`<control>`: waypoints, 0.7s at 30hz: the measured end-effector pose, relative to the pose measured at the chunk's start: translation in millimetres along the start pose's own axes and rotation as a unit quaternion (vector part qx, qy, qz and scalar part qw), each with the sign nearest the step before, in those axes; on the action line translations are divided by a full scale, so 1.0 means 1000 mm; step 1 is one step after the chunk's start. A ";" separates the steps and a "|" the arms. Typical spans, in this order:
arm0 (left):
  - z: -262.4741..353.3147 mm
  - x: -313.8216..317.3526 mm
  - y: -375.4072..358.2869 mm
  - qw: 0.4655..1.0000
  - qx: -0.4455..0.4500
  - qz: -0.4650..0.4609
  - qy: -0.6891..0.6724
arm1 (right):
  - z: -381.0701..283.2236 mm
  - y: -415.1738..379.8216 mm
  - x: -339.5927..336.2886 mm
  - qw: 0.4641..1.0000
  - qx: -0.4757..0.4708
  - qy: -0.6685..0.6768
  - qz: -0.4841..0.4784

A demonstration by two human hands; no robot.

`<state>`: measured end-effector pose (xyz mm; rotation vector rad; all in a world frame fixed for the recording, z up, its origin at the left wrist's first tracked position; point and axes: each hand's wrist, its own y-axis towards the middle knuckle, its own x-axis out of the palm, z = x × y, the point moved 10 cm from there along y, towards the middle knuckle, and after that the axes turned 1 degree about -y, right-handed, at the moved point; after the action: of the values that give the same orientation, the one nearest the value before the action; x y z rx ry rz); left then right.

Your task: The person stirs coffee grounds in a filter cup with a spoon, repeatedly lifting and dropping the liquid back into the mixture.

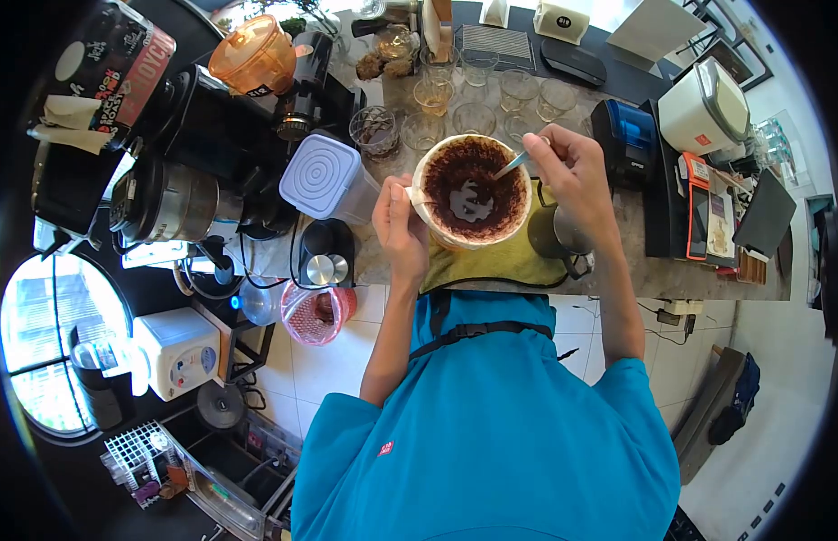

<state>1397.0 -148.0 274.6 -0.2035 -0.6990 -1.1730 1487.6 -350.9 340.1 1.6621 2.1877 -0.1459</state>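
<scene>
A white paper coffee filter (421, 204) sits at the counter's front, its inside coated with dark wet coffee grounds (441, 203) and a pool of liquid in the middle. My left hand (402, 230) holds its left edge, thumb up and fingers wrapped round the side; what supports the filter is mostly hidden. My right hand (570, 176) pinches the handle of a metal spoon (511, 166), whose tip dips into the grounds on the right. Below the filter lies a green cloth (455, 270). A dark pitcher (549, 233) stands on it, close to my right wrist.
Several clear glasses (474, 119) crowd the counter behind the filter. A lidded plastic container (320, 175) stands left, near a dark grinder and an orange dripper (253, 56). To the right are a blue-topped printer (624, 135) and a payment terminal (698, 212). A pink bin (318, 314) is below.
</scene>
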 end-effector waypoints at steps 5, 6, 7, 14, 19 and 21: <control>-0.001 0.001 -0.001 1.000 -0.005 0.006 -0.012 | -0.008 0.001 -0.007 0.998 0.005 0.059 0.009; -0.001 0.002 0.000 1.000 -0.005 0.005 -0.012 | -0.014 0.001 -0.009 0.998 -0.011 0.068 0.010; 0.000 0.003 0.000 1.000 -0.008 0.002 -0.010 | -0.020 0.001 -0.010 0.997 -0.028 0.077 0.009; 0.001 0.003 0.001 1.000 0.003 -0.011 -0.009 | -0.068 -0.013 -0.013 0.975 -0.188 -0.114 0.019; 0.002 0.005 0.002 1.000 0.003 -0.005 -0.008 | -0.042 -0.008 0.004 0.989 -0.097 -0.109 -0.033; 0.003 0.004 0.001 1.000 0.005 -0.010 -0.005 | -0.029 -0.004 0.006 0.996 -0.061 -0.061 -0.038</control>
<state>1398.0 -149.4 279.6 -0.1946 -0.7168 -1.1881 1475.2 -337.5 363.6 1.4662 2.1257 -0.1291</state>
